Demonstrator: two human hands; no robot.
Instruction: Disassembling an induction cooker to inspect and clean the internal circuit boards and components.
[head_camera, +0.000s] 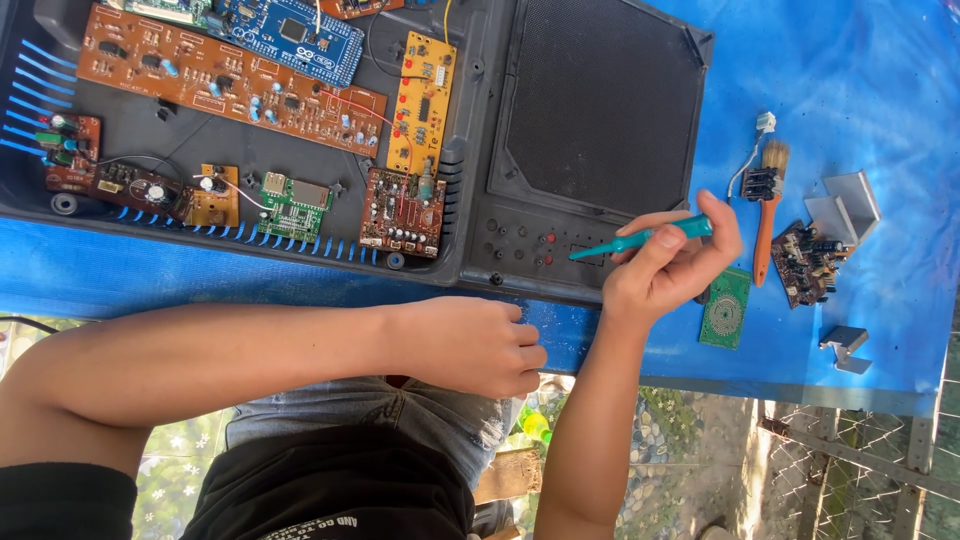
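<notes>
Teal screwdriver: light, stiff, right hand fingers pinch its handle end; left hand fisted, empty, by desk edge.

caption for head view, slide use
Right hand holds a teal tool over an open casing of circuit boards.

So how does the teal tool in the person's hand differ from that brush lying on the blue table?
The teal tool is slim, one colour, and held in the right hand, pointing at the black panel. The brush has an orange handle and pale bristles, and lies untouched on the blue table. Both are long hand tools.
</notes>
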